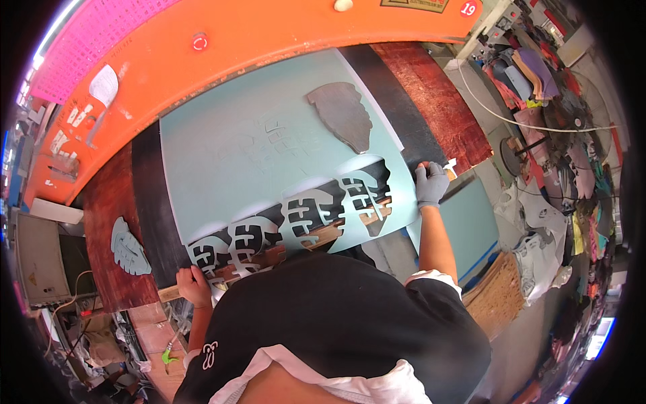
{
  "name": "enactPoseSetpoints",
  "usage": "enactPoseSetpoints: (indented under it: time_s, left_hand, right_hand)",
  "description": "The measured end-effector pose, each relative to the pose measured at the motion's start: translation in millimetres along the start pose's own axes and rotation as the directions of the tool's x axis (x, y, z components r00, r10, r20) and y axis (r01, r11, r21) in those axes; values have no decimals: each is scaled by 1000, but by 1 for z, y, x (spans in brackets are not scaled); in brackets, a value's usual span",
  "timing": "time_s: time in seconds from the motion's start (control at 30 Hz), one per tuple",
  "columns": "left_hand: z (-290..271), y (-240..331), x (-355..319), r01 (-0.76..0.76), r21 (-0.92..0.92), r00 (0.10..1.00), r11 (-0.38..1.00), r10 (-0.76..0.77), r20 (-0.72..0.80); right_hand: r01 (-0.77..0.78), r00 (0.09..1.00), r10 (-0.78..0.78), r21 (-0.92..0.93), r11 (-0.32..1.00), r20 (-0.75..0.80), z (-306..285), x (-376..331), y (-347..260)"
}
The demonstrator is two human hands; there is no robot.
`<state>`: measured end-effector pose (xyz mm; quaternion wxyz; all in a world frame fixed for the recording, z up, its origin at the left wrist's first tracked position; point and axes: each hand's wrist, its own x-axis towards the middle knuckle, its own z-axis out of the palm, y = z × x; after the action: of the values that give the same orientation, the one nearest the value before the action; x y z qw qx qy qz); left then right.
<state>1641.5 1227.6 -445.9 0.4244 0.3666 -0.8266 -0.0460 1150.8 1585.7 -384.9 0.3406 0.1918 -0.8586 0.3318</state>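
A pale blue-green sheet (229, 155) lies across the black board (149, 195) in front of me. Its near edge is a web of curved, toothed cut-outs (313, 209), partly overhanging the board's front. On the far right of the sheet rests a flat dark grey-brown shape (342, 118) with a wavy edge. My bare left hand (194, 287) is closed at the board's front edge, beside the sheet's near left corner. My right hand (431, 184), in a grey glove, is closed by the board's right front edge, just beyond the sheet. What either hand grips is hidden.
A small stack of cut pale pieces (128, 248) sits on the worn red surface at left. An orange machine beam (269, 34) with a red button (200, 42) spans the back. More blue-green sheets (464, 222) lie low at right, near heaped scraps (538, 209).
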Motion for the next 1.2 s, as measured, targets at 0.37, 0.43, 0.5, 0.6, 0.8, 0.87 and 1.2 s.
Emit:
enactPoseSetpoints:
  time_s: [0.37,0.43,0.5,0.6,0.8,0.87,1.2]
  left_hand:
    - [102,-59,180,1,-6,999,1000,-1,-41]
    - [121,-71,210,20,-20,999,1000,-20,-26]
    - [138,-81,236,13,2,999,1000,-13,-44]
    - [162,-92,272,54,37,998,998,-52,-43]
    - [187,-113,323,133,118,991,984,-129,-36]
    - [189,-119,331,128,133,990,983,-120,-68]
    - [183,-124,334,74,170,997,983,-71,-22]
  right_hand:
    - [22,991,-40,135,991,131,146,146,-89]
    - [163,978,-196,332,929,68,159,182,-122]
    - [158,960,-254,518,841,120,168,217,-160]
    - [190,955,-291,624,758,64,189,272,-217]
    - [71,950,-254,667,742,182,220,295,-224]
    - [70,957,-224,600,797,186,223,273,-198]
    - [415,879,-426,95,905,215,272,223,-140]
